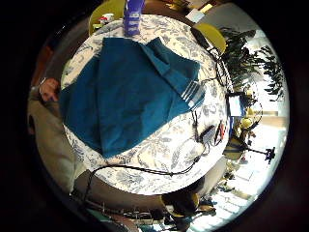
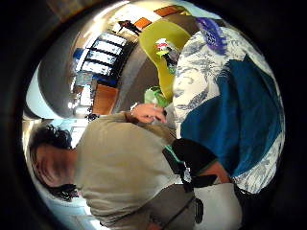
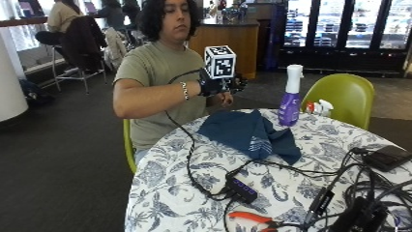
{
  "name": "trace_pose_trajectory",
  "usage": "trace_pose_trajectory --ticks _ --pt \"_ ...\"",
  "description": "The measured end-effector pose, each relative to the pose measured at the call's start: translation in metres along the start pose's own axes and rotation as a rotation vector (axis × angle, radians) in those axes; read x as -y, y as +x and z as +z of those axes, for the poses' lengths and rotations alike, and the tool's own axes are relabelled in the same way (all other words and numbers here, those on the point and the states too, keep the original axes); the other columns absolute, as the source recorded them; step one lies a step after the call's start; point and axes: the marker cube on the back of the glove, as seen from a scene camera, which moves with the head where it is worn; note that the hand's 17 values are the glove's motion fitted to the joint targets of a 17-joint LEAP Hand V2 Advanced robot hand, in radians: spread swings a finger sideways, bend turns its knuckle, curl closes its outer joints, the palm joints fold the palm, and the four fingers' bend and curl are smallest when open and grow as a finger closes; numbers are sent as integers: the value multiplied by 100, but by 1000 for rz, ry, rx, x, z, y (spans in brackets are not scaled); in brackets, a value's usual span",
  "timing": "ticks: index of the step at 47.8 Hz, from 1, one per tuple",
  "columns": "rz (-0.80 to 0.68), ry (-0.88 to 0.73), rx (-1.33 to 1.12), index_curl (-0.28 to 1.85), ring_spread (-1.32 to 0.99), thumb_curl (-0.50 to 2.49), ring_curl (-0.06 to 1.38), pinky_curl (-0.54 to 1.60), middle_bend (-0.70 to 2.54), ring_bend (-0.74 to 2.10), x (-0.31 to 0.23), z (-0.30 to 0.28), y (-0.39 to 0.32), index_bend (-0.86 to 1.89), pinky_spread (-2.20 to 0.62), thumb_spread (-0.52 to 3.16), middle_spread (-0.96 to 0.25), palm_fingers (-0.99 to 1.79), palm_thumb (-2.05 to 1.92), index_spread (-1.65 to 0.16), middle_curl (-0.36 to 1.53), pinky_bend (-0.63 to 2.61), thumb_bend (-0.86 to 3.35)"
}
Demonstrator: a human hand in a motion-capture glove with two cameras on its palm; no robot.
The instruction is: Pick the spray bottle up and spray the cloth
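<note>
A purple spray bottle [image 3: 291,96] with a white trigger head stands upright on the far side of the round table [image 3: 193,203]. A dark blue cloth [image 3: 251,133] lies crumpled in front of it, nearer the person. My gloved right hand [image 3: 222,84] is raised in the air above the table's near edge, left of the bottle and well apart from it, with nothing in its loosely curled fingers. Both palm views look down on the cloth [image 1: 130,92] [image 2: 240,124] and the bottle [image 1: 133,17] [image 2: 211,33]. The bare left hand [image 3: 223,100] hangs just below the glove.
Black cables cross the flowered tablecloth to a power hub [image 3: 243,189]. Orange-handled pliers [image 3: 254,218] lie at the front edge and a black device [image 3: 386,157] at the right. A green chair [image 3: 344,96] with small bottles on it stands behind the table.
</note>
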Motion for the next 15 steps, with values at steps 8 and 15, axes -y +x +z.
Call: trace_pose_trajectory --ticks 8,15 --pt "2 32 -29 24 -14 39 32 34 22 33 -2 0 -7 15 19 94 -10 7 59 -40 36 43 -3" --pt "-6 24 -29 24 -13 37 31 34 21 32 -2 3 -9 15 18 95 -10 8 59 -41 35 41 -3"
